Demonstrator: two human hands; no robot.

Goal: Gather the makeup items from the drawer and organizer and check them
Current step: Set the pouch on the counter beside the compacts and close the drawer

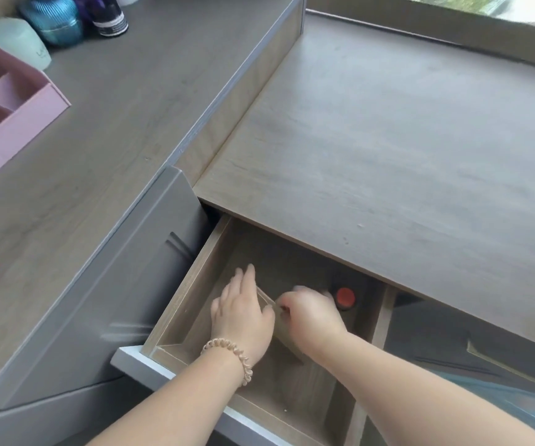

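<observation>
The wooden drawer (pixel 176 304) under the desk is pulled out, and both my hands are inside it. A clear plastic box (pixel 267 299), hard to make out, stands between them. My left hand (pixel 243 313), with a beige coil band on its wrist, lies with straight fingers against the box's left side. My right hand (pixel 311 313) is blurred; its fingers curl over the box's right rim. Just beyond its knuckles lies a dark item with a red cap (pixel 345 297). What the box holds is hidden.
A pink divided organizer (pixel 18 120) stands on the raised counter at the left. Behind it are a mint jar (pixel 18 40), a teal ribbed jar (pixel 53 20) and a dark bottle (pixel 111 20). The desk top (pixel 388 140) overhangs the drawer's back. A grey cabinet front (pixel 98 300) flanks the drawer's left.
</observation>
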